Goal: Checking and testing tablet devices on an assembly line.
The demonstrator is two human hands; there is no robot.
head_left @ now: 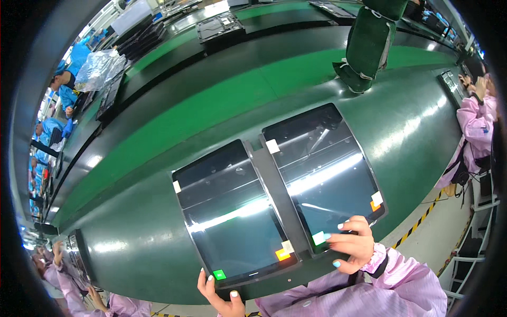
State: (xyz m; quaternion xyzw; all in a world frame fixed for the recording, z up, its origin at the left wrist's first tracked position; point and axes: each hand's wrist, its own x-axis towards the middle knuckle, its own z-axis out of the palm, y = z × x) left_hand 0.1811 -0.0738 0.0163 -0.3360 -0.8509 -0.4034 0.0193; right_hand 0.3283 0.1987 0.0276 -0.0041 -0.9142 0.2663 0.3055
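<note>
Two tablets with dark glossy screens lie side by side on the green bench (127, 227). Small white, orange and green patches show near the corners of the left tablet (232, 211) and the right tablet (327, 179). My left hand (222, 297) is at the lower left corner of the left tablet, fingers apart and holding nothing. Over the lower right part of the other tablet, my right hand (353, 245) has its fingers spread. One of its fingertips is beside the green patch; whether it touches the glass I cannot tell. A dark grey strip (280, 195) fills the gap between the tablets.
Beyond the bench runs a green and black conveyor (200, 105). A green-covered post (369, 47) stands at the far right. An opened device (219, 27) lies across the conveyor, near a clear plastic bag (100, 68). Co-workers in pink sleeves (472, 124) sit on both sides.
</note>
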